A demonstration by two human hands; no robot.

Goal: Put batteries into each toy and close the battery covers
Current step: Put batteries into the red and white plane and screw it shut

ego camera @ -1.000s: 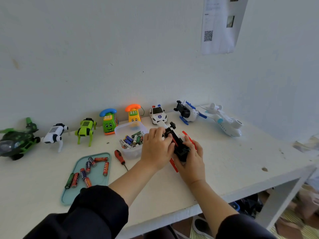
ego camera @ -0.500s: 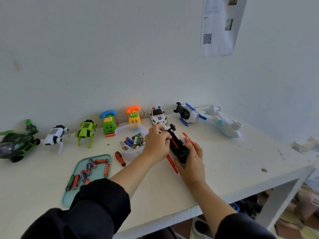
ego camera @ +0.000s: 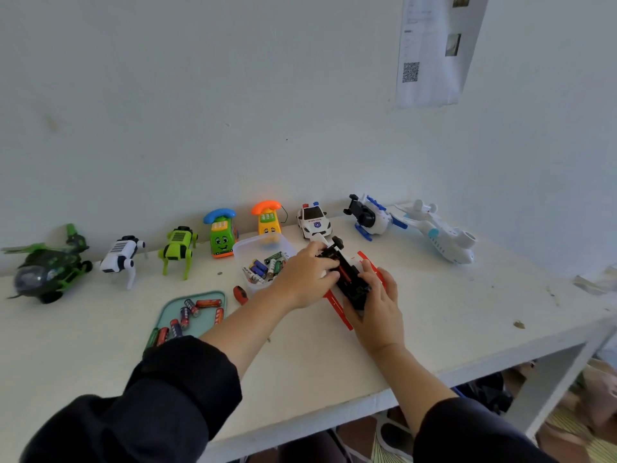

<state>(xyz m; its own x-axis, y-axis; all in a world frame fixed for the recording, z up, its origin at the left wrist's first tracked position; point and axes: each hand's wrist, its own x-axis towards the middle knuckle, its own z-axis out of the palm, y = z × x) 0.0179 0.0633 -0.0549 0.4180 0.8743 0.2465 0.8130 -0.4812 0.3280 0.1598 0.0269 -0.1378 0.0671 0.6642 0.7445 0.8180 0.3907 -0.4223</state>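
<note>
A red, white and black toy helicopter (ego camera: 349, 279) lies upside down on the white table (ego camera: 467, 312), its black underside up. My right hand (ego camera: 377, 309) grips its near end from the right. My left hand (ego camera: 305, 279) is curled over its left side, fingers at the open battery bay where a red battery shows. A clear plastic box (ego camera: 257, 243) of batteries stands just left of my left hand. A teal tray (ego camera: 200, 325) with several red batteries lies nearer the front left.
A red-handled screwdriver (ego camera: 240, 294) lies between tray and box. Along the wall stand a green helicopter (ego camera: 46, 265), white robot dog (ego camera: 122, 255), green robot dog (ego camera: 178, 248), green phone (ego camera: 222, 233), yellow phone (ego camera: 267, 217), police car (ego camera: 314, 222), blue-white helicopter (ego camera: 369, 217) and white plane (ego camera: 440, 235).
My left hand has shifted slightly on the toy, fingers working at the battery bay. The right hand keeps the same hold. The view has tilted a little.
</note>
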